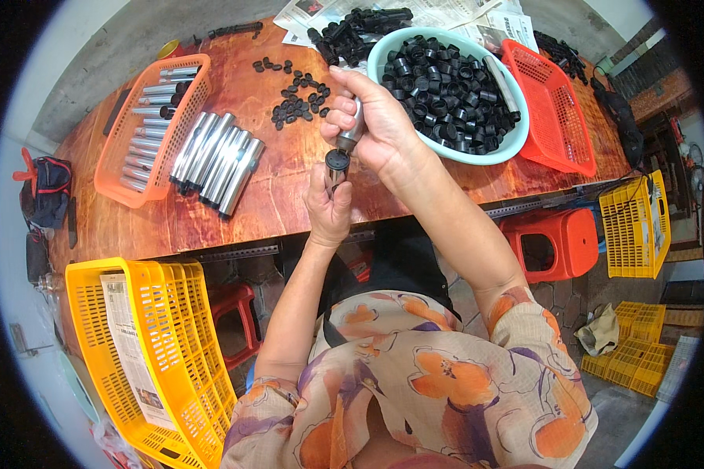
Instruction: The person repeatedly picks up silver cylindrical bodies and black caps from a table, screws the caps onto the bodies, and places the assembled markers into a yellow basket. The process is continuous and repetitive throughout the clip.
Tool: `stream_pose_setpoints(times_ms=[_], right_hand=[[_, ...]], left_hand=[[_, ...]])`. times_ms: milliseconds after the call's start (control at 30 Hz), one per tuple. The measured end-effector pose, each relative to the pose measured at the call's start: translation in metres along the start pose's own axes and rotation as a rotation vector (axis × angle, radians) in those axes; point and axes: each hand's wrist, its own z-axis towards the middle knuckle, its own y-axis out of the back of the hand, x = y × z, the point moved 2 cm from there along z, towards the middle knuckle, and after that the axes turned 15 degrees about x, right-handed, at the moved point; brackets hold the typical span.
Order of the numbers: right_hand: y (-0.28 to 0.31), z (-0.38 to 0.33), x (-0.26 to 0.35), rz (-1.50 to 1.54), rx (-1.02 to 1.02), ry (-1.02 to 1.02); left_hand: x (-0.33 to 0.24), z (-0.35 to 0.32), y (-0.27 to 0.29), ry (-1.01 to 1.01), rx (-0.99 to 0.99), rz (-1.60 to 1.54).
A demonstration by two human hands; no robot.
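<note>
My left hand (328,209) is closed round an upright silver tube with a black cap (337,160) on its top end. Over it, my right hand (379,129) grips a grey-handled tool (353,131), its dark lower end at the cap's rim. The tool's exact kind is hidden by the fingers. Small black discs (297,105) lie scattered on the table beyond my hands. To the left, several shiny metal tubes (219,160) with black ends are lined up. A light teal basin (457,159) full of black plastic caps (450,94) stands to the right of my right hand.
On the reddish wooden table (278,207), an orange basket (105,176) of tubes stands left and a red basket (575,148) right. Newspaper (477,16) and black parts (352,35) lie at the back. Yellow crates (160,344) and red stools (559,242) stand below.
</note>
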Motion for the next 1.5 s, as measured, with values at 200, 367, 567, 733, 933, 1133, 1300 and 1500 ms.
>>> stream_pose_setpoints(times_ms=[200, 367, 567, 733, 933, 1133, 1300, 1500], right_hand=[[-0.008, -0.004, -0.001, -0.072, -0.008, 0.045], [-0.017, -0.008, -0.003, -0.194, 0.032, 0.147], [-0.024, -0.009, -0.01, -0.389, 0.029, 0.314], [-0.025, -0.012, -0.01, -0.455, -0.024, 0.352], [-0.022, -0.012, -0.009, -0.566, -0.036, 0.383], [-0.022, -0.014, -0.011, -0.883, -0.021, 0.454], [-0.025, -0.02, -0.01, -0.879, 0.098, 0.388], [-0.02, -0.022, 0.0, -0.576, 0.457, 0.037]], left_hand=[[-0.006, 0.003, -0.001, -0.004, -0.018, -0.022], [-0.008, 0.002, 0.001, 0.047, -0.018, -0.027], [-0.005, 0.003, -0.002, 0.002, -0.075, -0.021], [-0.012, 0.005, -0.005, 0.017, -0.101, 0.042], [-0.016, 0.006, -0.006, 0.065, -0.085, 0.12], [-0.013, 0.005, -0.005, 0.039, -0.08, 0.186], [-0.018, 0.005, -0.004, 0.075, -0.014, 0.023], [-0.02, 0.013, -0.004, 0.186, 0.266, -0.541]])
